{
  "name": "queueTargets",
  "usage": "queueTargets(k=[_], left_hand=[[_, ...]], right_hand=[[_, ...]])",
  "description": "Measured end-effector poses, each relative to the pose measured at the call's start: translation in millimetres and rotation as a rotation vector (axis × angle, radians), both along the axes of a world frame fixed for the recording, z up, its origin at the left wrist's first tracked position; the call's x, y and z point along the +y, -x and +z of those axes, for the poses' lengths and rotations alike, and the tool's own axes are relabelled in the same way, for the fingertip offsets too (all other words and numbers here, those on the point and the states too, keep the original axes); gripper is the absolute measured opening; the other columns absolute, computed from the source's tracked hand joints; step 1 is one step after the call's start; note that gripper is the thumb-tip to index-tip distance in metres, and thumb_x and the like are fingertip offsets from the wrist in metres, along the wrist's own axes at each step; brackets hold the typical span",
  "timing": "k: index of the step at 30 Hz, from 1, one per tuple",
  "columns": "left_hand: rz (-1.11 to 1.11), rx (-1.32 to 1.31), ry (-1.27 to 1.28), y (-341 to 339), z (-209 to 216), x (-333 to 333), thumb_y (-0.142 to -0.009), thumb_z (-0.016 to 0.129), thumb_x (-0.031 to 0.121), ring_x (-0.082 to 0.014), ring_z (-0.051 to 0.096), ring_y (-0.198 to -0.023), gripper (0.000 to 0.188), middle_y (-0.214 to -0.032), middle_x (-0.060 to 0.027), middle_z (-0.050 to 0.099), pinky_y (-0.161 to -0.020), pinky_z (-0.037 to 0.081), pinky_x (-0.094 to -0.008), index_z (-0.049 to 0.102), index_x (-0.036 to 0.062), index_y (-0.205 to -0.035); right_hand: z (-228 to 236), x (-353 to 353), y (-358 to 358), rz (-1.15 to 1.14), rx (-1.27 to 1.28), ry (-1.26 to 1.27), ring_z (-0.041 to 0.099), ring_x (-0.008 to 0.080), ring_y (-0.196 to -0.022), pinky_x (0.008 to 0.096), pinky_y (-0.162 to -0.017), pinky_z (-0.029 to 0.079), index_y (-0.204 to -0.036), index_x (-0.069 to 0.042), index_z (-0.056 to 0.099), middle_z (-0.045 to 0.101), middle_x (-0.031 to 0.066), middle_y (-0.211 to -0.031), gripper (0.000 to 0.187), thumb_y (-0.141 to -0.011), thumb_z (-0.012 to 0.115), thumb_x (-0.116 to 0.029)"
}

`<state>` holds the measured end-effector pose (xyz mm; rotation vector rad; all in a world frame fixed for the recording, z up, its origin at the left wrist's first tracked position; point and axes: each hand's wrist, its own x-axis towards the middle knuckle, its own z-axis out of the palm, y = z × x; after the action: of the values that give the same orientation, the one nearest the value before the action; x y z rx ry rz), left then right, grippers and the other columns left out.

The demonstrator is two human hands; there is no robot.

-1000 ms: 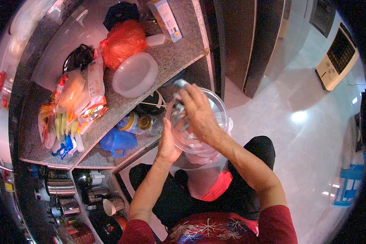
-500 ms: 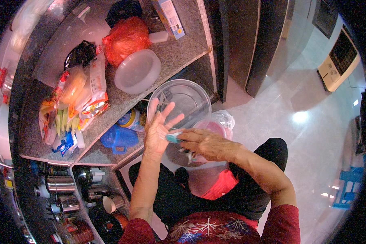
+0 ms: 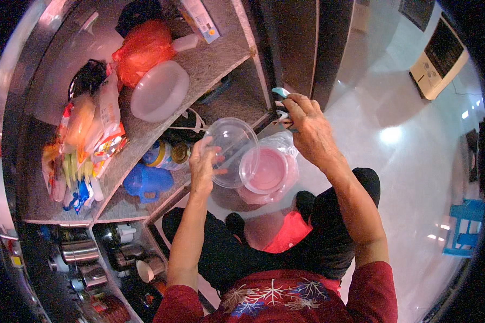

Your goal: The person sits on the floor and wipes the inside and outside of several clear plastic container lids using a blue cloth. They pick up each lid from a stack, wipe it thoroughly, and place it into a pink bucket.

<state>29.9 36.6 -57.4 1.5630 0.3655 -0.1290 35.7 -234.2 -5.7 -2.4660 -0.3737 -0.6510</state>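
My left hand (image 3: pixel 201 171) has its fingers closed on the side of a clear tub (image 3: pixel 236 145), tilted before the pink bucket (image 3: pixel 275 175); whether they touch, I cannot tell. My right hand (image 3: pixel 313 132) grips a small light-blue thing (image 3: pixel 280 92), too blurred to name, well apart from the tub. Neither is set down yet. A cloudy bowl (image 3: pixel 160 91) already rests on the desk (image 3: pixel 215 60).

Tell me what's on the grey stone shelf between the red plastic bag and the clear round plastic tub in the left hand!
A frosted white round plastic bowl: the head view shows it between bag and tub.
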Motion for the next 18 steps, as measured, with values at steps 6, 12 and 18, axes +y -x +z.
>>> queueTargets(k=[6,12,18], left_hand=[[-0.039,0.279,0.087,5.0,-93.8,5.5,-0.087,0.061,0.014,-0.0299,0.066,-0.079,0.038,-0.106,-0.0129,0.061,-0.059,0.059,-0.0482,0.044,0.0115,-0.121],[-0.182,0.377,0.266,6.4,-135.9,2.3,-0.088,0.06,0.014,-0.0372,0.064,-0.092,0.048,-0.117,-0.019,0.057,-0.072,0.055,-0.0571,0.034,0.0104,-0.128],[-0.123,0.313,0.134,-6.6,-190.7,-4.1,-0.085,0.063,0.011,-0.0343,0.064,-0.087,0.032,-0.104,-0.0163,0.061,-0.058,0.057,-0.0512,0.046,0.0074,-0.112]], right_hand=[[2.8,1.8,-1.3,0.044,0.009,-0.056,0.053,0.0354,-0.104,0.042,-0.089,0.046,-0.115,0.0,0.057,0.054,0.0157,-0.12,0.038,-0.078,0.063,-0.001],[4.2,4.1,-0.1,0.069,-0.001,-0.052,0.054,0.0357,-0.099,0.0413,-0.086,0.047,-0.115,-0.001,0.057,0.055,0.0162,-0.119,0.037,-0.078,0.063,-0.004],[-0.9,4.2,-3.5,0.082,-0.03,-0.004,0.056,0.0346,-0.094,0.0413,-0.082,0.048,-0.112,0.001,0.056,0.055,0.0167,-0.116,0.037,-0.076,0.064,-0.003]])
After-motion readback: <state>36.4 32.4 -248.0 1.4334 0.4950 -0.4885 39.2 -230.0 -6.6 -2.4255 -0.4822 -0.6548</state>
